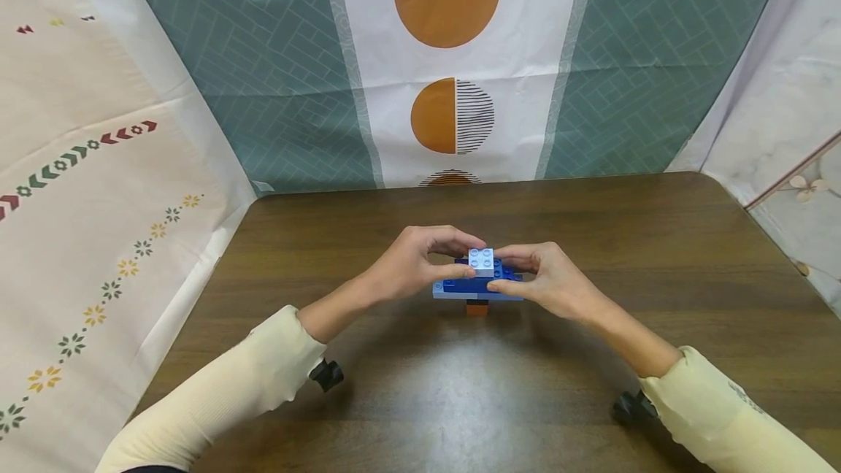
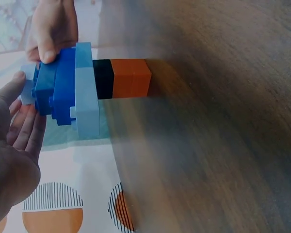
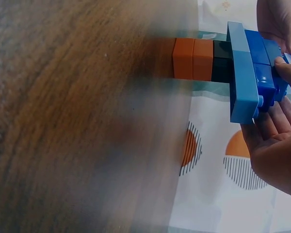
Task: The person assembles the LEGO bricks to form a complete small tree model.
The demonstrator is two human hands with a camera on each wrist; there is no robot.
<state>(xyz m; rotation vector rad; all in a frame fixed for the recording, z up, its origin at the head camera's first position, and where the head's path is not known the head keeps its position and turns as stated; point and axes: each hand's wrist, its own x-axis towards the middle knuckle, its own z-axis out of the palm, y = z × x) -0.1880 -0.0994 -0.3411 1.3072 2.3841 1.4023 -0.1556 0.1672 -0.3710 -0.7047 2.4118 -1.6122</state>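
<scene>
A toy-brick tower stands on the table (image 1: 394, 385), wider at the top than at its foot. Orange bricks (image 2: 131, 77) form the base, below a black brick (image 2: 104, 79). Over these lies a wide light blue layer (image 2: 87, 92), then dark blue bricks (image 2: 64, 92) in steps. Uppermost is a pale blue brick (image 1: 481, 260) with studs showing, pinched between thumb and fingers of my left hand (image 1: 415, 263). From the other side my right hand (image 1: 558, 282) grips the dark blue bricks, its thumb on their near face. My right fingertips are partly hidden behind the tower.
A patterned cloth (image 1: 289, 79) hangs behind the table's far edge, with pale cloths at the left (image 1: 85, 166) and right (image 1: 782, 130). Black wrist devices (image 1: 326, 374) sit under both sleeves.
</scene>
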